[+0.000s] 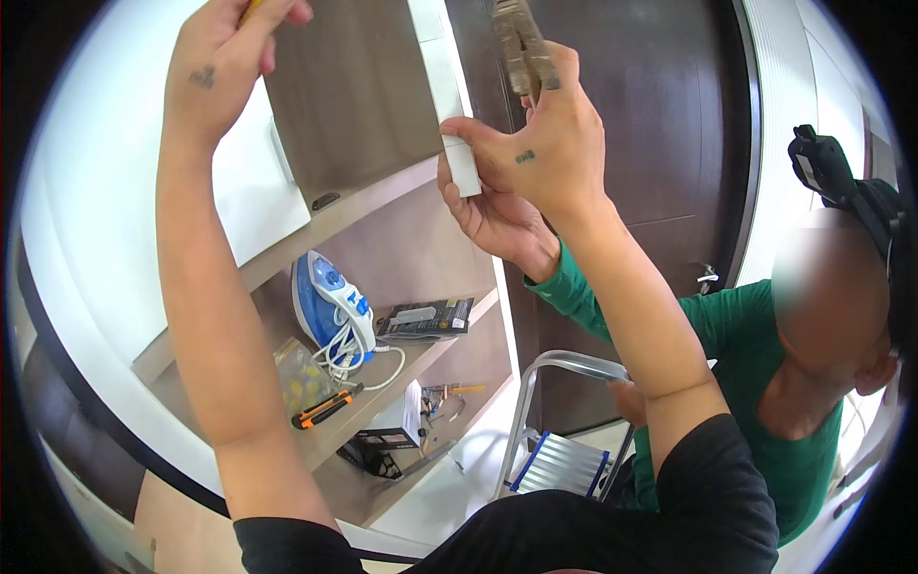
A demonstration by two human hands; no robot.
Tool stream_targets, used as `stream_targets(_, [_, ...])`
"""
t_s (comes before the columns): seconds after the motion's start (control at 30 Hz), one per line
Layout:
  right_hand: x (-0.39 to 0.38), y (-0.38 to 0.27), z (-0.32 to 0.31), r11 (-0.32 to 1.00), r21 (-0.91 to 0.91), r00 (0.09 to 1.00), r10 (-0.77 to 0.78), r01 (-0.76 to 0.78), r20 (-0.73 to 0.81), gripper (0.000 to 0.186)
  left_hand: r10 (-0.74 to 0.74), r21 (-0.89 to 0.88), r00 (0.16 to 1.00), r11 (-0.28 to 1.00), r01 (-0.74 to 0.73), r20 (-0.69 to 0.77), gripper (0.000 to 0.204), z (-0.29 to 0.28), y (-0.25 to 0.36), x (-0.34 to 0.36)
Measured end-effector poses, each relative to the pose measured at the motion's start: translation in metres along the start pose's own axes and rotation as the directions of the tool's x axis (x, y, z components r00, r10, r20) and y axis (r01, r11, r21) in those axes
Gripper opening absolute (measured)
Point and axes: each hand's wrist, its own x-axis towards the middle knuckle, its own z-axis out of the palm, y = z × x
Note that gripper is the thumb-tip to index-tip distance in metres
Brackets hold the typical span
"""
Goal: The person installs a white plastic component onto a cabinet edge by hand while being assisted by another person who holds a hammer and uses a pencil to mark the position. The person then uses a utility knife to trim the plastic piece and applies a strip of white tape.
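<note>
At the top left, my left hand is closed round a thin yellow thing, cut off by the picture's upper edge; its kind I cannot make out. My right hand is raised at the front edge of the cabinet. A worn brown tool with two arms, perhaps pliers, stands up from its fingers, which are partly hidden. My right thumb touches a white edge strip that runs down the cabinet edge. A co-worker's hand grips that strip's lower end, just below my hand.
A blue and white iron, a bag, an orange utility knife and a dark packet lie on a shelf. A stepladder stands below. The co-worker in green is close on my right, before a dark door.
</note>
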Motion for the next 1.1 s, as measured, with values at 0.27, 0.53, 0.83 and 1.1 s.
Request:
stream_targets(0.27, [-0.021,-0.019,-0.051,0.909,0.415,0.994,0.012,0.033,-0.106,0.058,-0.415,-0.333,0.897,0.876,0.349,-0.150,0.040,-0.004,0.008,-0.151])
stream_targets(0.53, [-0.167,-0.092,-0.091,0.584,0.410,0.690,0.409,-0.701,0.597,0.049,-0.784,-0.527,0.487,0.246,0.814,0.386,0.027,0.051,-0.005,-0.442])
stream_targets(0.83, [-0.339,-0.006,-0.027,0.382,-0.048,0.176,0.529,-0.923,0.830,0.038,-0.845,-0.192,0.053,-0.060,0.980,0.533,0.025,0.017,0.023,-0.570])
stream_targets(1.1, [-0.581,0.066,-0.097,0.561,-0.465,0.256,0.783,-0.685,0.567,0.031,-0.758,0.017,-0.106,-0.124,0.992,0.644,0.029,-0.008,0.040,-0.621])
